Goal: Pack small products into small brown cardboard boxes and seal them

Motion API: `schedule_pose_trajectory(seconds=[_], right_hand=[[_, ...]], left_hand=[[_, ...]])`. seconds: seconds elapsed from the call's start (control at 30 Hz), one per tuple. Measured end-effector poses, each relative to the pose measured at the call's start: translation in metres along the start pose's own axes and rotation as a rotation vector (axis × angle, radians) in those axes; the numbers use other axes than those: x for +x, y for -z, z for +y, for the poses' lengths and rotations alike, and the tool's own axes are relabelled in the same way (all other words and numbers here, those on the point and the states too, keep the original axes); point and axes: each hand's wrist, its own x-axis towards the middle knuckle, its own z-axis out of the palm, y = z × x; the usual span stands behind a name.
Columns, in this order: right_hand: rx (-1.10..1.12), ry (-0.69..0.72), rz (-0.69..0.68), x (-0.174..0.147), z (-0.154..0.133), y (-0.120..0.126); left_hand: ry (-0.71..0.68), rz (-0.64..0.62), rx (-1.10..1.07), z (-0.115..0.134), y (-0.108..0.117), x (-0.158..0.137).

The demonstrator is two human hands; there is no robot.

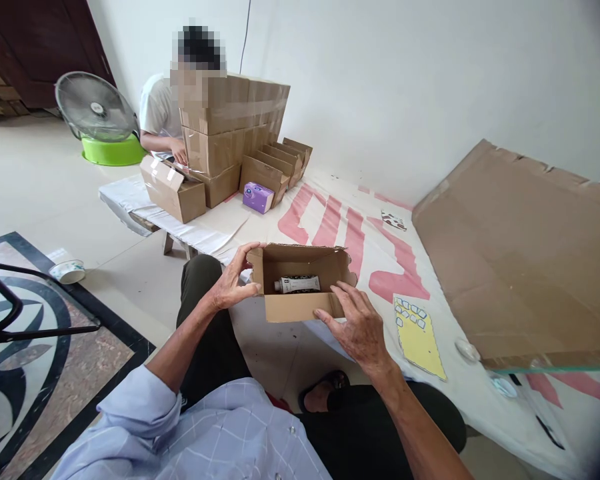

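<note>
An open-topped brown cardboard box (pixel 300 309) is held over the near edge of the table, tilted so that I look into it. Inside lies a white tube (pixel 300 285) with dark printing and a pale cap at its left end. My left hand (pixel 233 283) grips the left end of the box, thumb at the front and fingers along the upper corner. At the right front corner, my right hand (pixel 355 320) holds the box wall with its thumb outside and fingers at the rim.
Taped cartons (pixel 225 133) stand stacked at the far left, beside open boxes (pixel 285 163) and a purple tissue pack (pixel 258 197). A co-worker (pixel 157 110) sits behind them. Yellow card (pixel 420 337) with stickers lies right. A large cardboard sheet (pixel 525 267) lies beyond; a fan (pixel 97 107) stands left.
</note>
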Motion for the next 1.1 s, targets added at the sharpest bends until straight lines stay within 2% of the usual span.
schedule_pose_trajectory(seconds=[0.13, 0.27, 0.43, 0.53, 0.6, 0.8, 0.93, 1.1], right_hand=[[-0.075, -0.036, -0.196, 0.020, -0.002, 0.014], [-0.179, -0.033, -0.378, 0.057, -0.013, 0.018], [-0.151, 0.070, -0.636, 0.107, -0.019, -0.005], [-0.104, 0.089, -0.834, 0.127, -0.012, -0.026], [-0.087, 0.087, -0.915, 0.136, -0.007, -0.040], [-0.049, 0.097, -1.006, 0.146, 0.004, -0.070], [0.020, 0.137, -0.974, 0.138, 0.014, -0.073], [0.134, 0.136, -0.907, 0.128, 0.025, -0.074]], left_hand=[[0.003, 0.003, 0.036, 0.005, -0.002, -0.004], [-0.021, 0.012, 0.029, 0.005, -0.003, -0.008], [-0.043, 0.008, 0.012, 0.006, -0.005, -0.011], [-0.035, 0.013, 0.019, 0.005, -0.006, -0.011], [-0.021, 0.014, 0.023, 0.004, -0.007, -0.010], [-0.064, -0.025, 0.029, -0.008, -0.008, -0.008], [-0.102, -0.080, 0.076, -0.014, -0.005, -0.007], [-0.164, -0.138, 0.273, -0.017, -0.005, -0.003]])
